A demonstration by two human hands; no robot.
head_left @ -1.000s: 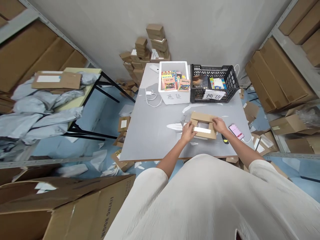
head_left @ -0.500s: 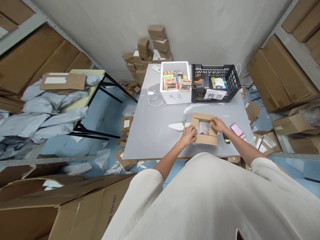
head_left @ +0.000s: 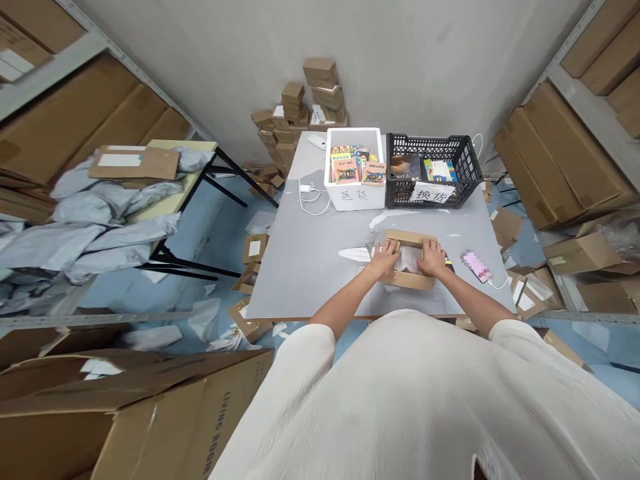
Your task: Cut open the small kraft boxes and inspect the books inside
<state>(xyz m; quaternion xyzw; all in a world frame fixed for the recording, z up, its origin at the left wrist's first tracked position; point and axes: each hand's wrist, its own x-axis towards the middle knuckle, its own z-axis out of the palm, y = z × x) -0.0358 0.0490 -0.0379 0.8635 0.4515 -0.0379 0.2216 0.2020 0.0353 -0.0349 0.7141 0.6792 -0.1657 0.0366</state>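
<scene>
An opened cardboard box [head_left: 411, 280] lies near the front of the grey table, its long flaps turned out. Inside it shows something pale, wrapped in clear plastic [head_left: 407, 259], partly hidden by my fingers. My left hand [head_left: 384, 260] grips the box's left side, fingers over the short flap. At the opposite side my right hand [head_left: 431, 257] holds the right flap, fingers bent into the opening. A black and yellow cutter [head_left: 449, 265] lies partly covered beside my right hand. Further right rests a phone [head_left: 476, 266] with a pink screen, its cable attached.
Behind the box stand a white foam bin [head_left: 355, 197] of books and a black plastic crate [head_left: 463, 175] with books. Torn white paper [head_left: 354, 255] lies left of the box. A side table [head_left: 200, 148] bears grey parcels. A large carton [head_left: 195, 420] stands lower left.
The box's near flap with its white label has folded outward, exposing the wrapped contents. Both hands have shifted inward over the box's short sides.
</scene>
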